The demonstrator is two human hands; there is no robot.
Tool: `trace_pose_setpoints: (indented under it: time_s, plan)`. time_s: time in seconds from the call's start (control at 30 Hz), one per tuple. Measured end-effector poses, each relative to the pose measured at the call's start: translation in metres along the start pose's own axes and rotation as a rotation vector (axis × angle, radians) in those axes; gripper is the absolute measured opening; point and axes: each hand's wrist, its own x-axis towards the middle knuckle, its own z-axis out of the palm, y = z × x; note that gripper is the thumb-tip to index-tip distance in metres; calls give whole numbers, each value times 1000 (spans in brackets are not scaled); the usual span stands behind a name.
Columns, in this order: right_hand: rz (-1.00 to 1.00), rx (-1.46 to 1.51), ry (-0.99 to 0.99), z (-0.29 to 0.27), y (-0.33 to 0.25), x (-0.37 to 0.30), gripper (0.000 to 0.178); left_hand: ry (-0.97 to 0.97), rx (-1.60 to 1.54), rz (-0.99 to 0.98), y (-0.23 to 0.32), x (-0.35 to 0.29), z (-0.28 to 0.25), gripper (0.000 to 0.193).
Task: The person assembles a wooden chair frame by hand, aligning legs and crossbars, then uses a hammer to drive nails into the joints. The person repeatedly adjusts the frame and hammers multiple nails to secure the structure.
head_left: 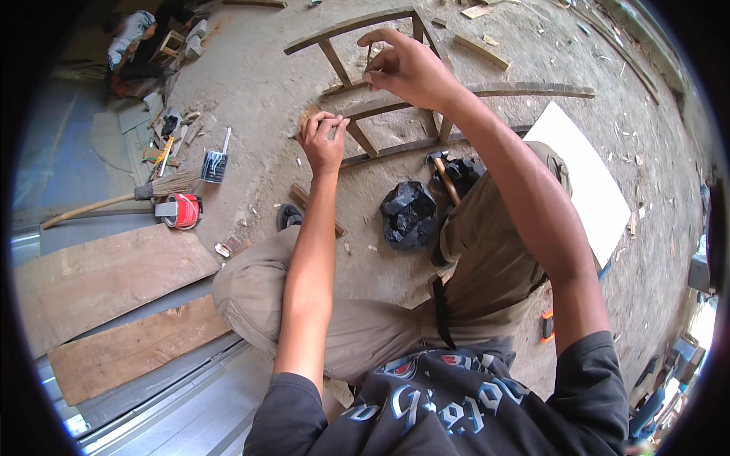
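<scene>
My right hand (pixel 411 72) is raised over the wooden frames. A thin, dark, nail-like piece (pixel 369 58) stands between its thumb and forefinger. Below it on the ground lies a ladder-like wooden frame (pixel 380 107) with short crosspieces. My left hand (pixel 322 141) is closed, its fingertips at the left end of that frame's upper rail; the exact grip is partly hidden. A second wooden frame (pixel 332 61) lies just beyond. Between my legs are a crumpled black plastic bag (pixel 408 215) and a wooden-handled hammer (pixel 447 181) resting beside more black plastic.
Planks (pixel 114 273) lie at the left near a broom (pixel 171 185), a red-and-grey tool (pixel 182 211) and a dark square container (pixel 214 166). A white sheet (pixel 582 186) is at my right. Wood scraps litter the ground. Another person (pixel 133 42) crouches at the far left.
</scene>
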Motion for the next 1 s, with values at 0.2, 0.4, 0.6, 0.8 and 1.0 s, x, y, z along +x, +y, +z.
trace_pose_setpoints:
  time_s: [0.2,0.4,0.6,0.8,1.0]
  plan:
    - [-1,-53,-14,-4,-3,-4,44,20,32,35,3,3,2,17]
    - [243,-220,-599,-16,1,-22,56,0,-53,59,3,9,-3,16]
    - [254,-492,-969,33,75,-87,53,65,-514,-429,3,6,-25,14]
    - [338,-203,-720,71,155,-149,51,138,-947,-642,9,1,-36,20]
    - [408,-117,-261,112,145,-149,44,97,-1045,-787,11,-9,-45,21]
